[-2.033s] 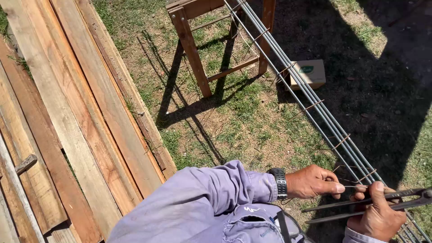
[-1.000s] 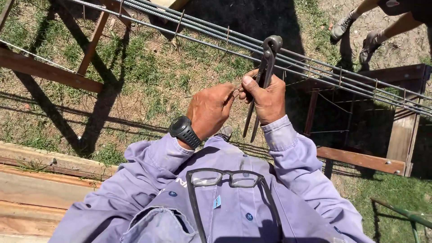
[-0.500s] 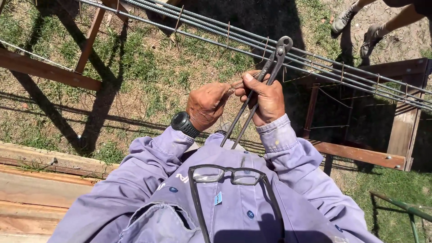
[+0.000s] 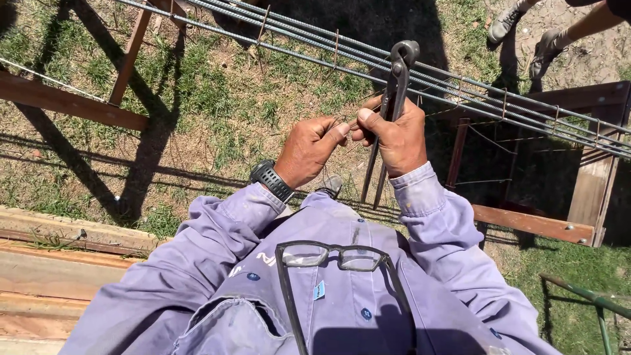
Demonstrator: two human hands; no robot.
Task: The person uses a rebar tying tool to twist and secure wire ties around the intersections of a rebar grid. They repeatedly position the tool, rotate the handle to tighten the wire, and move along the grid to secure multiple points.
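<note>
The pincers (image 4: 393, 92) have swung from tilted back to nearly upright in the right hand (image 4: 393, 137), which grips them. The left hand (image 4: 309, 148) pinches a thin wire (image 4: 347, 122) between both hands, near the long steel rods (image 4: 460, 82).

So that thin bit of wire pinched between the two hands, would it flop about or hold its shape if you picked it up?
The wire is very thin and bent between the left hand and right hand, so it probably bends easily yet keeps a kink. It looks light, unlike the straight steel bars, which likely stay stiff.
</note>
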